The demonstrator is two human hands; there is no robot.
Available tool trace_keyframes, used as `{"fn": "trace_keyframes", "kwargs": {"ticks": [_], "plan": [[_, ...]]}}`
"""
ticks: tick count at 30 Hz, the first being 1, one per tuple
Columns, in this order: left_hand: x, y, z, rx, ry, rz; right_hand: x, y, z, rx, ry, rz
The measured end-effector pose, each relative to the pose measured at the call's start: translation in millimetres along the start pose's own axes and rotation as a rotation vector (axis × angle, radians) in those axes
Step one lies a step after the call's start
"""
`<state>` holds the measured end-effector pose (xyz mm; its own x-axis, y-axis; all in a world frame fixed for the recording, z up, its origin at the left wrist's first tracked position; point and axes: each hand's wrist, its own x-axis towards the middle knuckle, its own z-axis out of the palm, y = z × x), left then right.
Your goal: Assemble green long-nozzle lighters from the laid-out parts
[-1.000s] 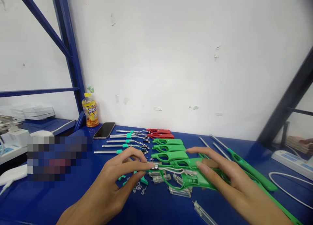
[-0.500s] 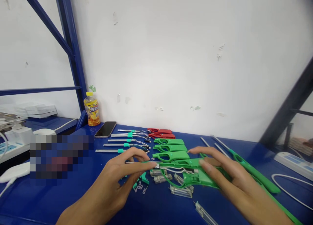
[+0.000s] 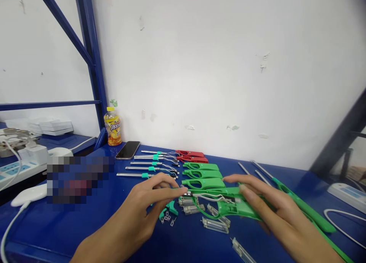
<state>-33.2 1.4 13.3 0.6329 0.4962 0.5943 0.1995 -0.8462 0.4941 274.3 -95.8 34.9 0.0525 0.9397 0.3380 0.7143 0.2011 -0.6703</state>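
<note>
Between thumb and fingers, my left hand (image 3: 145, 205) pinches the end of a metal lighter tube, mostly hidden by the fingers. White wires (image 3: 211, 197) run from it to a dark igniter (image 3: 230, 199) over an open green lighter shell (image 3: 241, 209). My right hand (image 3: 271, 207) grips the handle end of this shell, thumb on top near the igniter. Beneath the hands lie several clear fuel tanks (image 3: 215, 225), teal triggers (image 3: 172, 208) and small metal clips (image 3: 168, 218).
Behind are green shells (image 3: 207, 174), red shells (image 3: 193, 154) and metal tubes with wires (image 3: 131, 175). Green lighters with tubes (image 3: 307, 207) lie right. A phone (image 3: 127, 150) and drink bottle (image 3: 113, 127) stand back left. Power strips (image 3: 21, 171) flank the table.
The view has shifted slightly, so everything sits a little further right in the picture. Both hands keep their holds, and the igniter stays over the green shell with little visible movement.
</note>
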Motion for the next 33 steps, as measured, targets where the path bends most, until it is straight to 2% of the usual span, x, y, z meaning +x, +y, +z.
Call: {"fn": "trace_keyframes", "kwargs": {"ticks": [4,8,12,19,26,30,33], "plan": [[-1,-2,3.2,0.058,0.049,0.048,1,-2,2,0.061,-0.012,0.073],[-2,-4,8.4,0.048,0.063,0.039,1,1,3,0.113,-0.021,0.119],[-3,1,10.1,0.038,0.077,0.013,0,2,4,0.149,-0.035,0.147],[0,10,7.0,0.055,0.112,0.047,-1,-2,5,0.149,-0.038,0.144],[-4,8,3.2,0.178,-0.008,0.121,-4,0,-1,0.188,-0.052,0.148],[-9,8,2.2,0.235,-0.021,0.166,-6,5,-3,0.24,-0.046,0.181],[-10,10,0.6,0.226,-0.035,0.15,-9,-3,-1,0.3,-0.037,0.231]]}}
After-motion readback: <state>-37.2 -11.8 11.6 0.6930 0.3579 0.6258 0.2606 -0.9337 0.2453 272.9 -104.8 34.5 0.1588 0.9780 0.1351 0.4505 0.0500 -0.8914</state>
